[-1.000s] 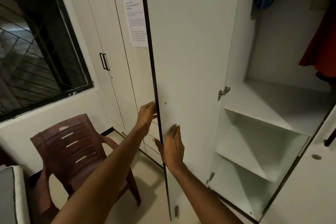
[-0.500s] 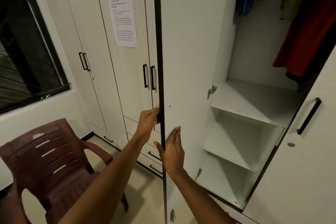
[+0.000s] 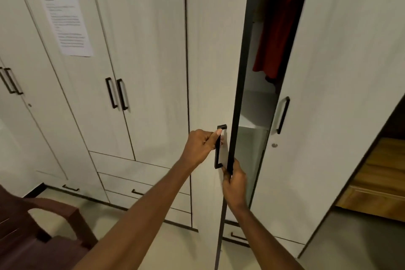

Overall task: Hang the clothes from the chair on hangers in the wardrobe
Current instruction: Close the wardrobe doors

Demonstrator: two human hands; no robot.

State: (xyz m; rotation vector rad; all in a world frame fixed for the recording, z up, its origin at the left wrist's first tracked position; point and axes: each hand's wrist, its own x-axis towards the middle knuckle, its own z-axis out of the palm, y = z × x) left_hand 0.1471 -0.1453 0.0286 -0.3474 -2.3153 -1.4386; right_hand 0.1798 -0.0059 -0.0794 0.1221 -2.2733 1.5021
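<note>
The white wardrobe door (image 3: 210,50) stands only a narrow gap from the right door (image 3: 341,94). My left hand (image 3: 202,146) grips the door's black handle (image 3: 219,147). My right hand (image 3: 234,184) holds the door's dark edge just below the handle. Through the gap a red garment (image 3: 276,35) hangs inside, above a white shelf (image 3: 252,120). The brown plastic chair (image 3: 32,237) sits at the bottom left; only an armrest and part of the seat show, with no clothes visible on them.
More white wardrobe doors with black handles (image 3: 117,94) run to the left, one with a printed paper sheet (image 3: 64,19). Drawers (image 3: 135,182) lie below them. At the far right a wooden piece of furniture (image 3: 377,182) shows behind the right door.
The left door has swung from wide open to nearly shut. My left hand moved from the door's edge to its handle. The view turned right, off the window and chair.
</note>
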